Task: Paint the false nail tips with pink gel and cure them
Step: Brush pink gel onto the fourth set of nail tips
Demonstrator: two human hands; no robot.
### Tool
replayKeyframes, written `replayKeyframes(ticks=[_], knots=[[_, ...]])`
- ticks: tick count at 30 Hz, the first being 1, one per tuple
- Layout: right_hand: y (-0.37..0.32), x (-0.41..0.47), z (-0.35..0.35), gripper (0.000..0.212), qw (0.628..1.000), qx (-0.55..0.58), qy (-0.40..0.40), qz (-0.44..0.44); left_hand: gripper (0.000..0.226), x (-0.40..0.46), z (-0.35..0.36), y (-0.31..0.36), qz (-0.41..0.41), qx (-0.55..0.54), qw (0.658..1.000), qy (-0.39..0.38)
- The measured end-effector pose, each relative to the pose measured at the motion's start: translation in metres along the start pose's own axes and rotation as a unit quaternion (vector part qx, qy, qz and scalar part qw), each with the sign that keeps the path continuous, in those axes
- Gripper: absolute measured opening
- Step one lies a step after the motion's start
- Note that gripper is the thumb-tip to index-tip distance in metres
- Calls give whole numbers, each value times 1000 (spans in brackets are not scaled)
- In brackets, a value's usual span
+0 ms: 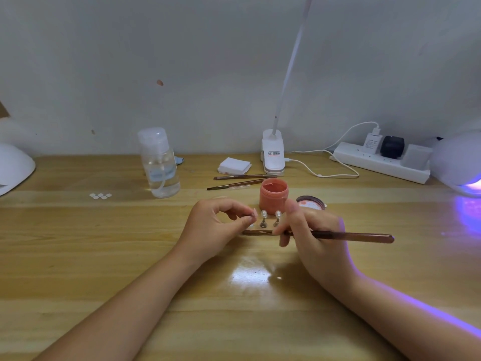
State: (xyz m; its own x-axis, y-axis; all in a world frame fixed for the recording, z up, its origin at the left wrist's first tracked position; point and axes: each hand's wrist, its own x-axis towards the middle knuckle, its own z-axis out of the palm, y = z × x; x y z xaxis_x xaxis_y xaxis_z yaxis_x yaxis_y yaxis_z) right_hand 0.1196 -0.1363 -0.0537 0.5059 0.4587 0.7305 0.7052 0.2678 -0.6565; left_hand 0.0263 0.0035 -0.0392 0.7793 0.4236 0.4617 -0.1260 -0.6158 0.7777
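Apparently early on: the right hand (309, 230) grips a brush (346, 236), while the left hand (216, 225) pinches something small, probably a tip on its stand. Two tips (264, 214) stand between the hands, seemingly unpainted. Just behind sits the open gel jar (273, 195); the lit lamp (458, 165) waits far right for curing.

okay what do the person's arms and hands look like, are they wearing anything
Both forearms are bare, with no sleeves, gloves, watch or rings visible. The left hand and right hand are uncovered. Violet light edges the right forearm.
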Motion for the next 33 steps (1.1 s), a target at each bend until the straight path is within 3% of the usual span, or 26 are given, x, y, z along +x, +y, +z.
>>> replayKeyframes(ticks=[6, 14, 18, 27, 33], knots=[[-4, 5, 2, 30, 998, -59, -6, -24, 20, 1, 1, -1, -8, -7, 1000, 2], [-4, 1, 2, 40, 999, 35, -6, 6, 21, 0, 0, -1, -4, -5, 1000, 2], [-4, 4, 2, 31, 1000, 10, -5, 16, 19, 1, 1, 0, -8, -3, 1000, 7], [-5, 2, 1, 37, 998, 59, -20, 12, 20, 0, 1, -2, -11, -8, 1000, 7], [-5, 3, 3, 34, 1000, 1, -21, 18, 23, 1, 2, -5, -11, -20, 1000, 7]])
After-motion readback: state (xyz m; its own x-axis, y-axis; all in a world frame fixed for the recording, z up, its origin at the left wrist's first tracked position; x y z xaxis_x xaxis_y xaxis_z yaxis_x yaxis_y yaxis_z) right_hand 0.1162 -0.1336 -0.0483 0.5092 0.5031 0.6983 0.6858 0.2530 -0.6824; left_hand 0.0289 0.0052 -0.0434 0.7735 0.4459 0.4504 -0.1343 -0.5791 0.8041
